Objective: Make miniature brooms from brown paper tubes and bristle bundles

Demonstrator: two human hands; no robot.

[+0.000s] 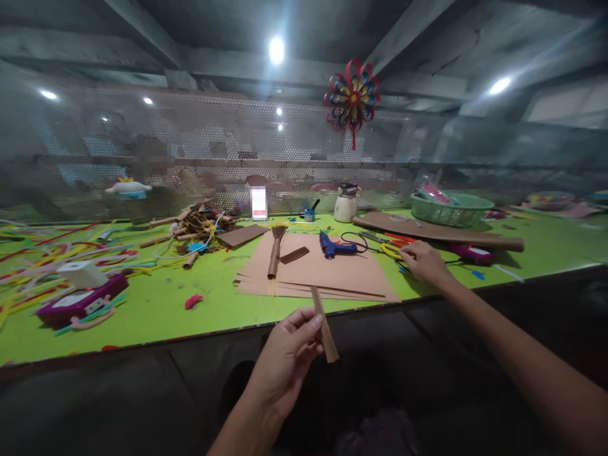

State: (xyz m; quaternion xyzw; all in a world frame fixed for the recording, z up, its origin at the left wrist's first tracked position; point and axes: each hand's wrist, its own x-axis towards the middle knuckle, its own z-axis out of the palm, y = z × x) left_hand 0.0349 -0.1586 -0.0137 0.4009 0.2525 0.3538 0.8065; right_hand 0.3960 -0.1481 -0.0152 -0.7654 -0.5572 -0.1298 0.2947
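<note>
Between the thumb and fingers of my left hand (292, 345), a narrow folded strip of brown cardboard (325, 326) is held just in front of the table edge. Out to the right, my right hand (426, 263) has its fingers closed at the handle of a yellow-handled tool (391, 251); its working end is hard to make out. Flat brown cardboard sheets (342, 272) lie in front of me. On them rest a rolled cardboard piece with a flared end (275, 250), a small dark cardboard piece (294, 255) and a blue glue gun (336, 247).
A heap of cardboard scraps and yellow strands (204, 221) sits at the back left. Pipe cleaners and a purple power strip (85, 301) cover the left side. At the back stand a white jar (346, 206) and a green basket (451, 210). A paper flower (353, 96) hangs above.
</note>
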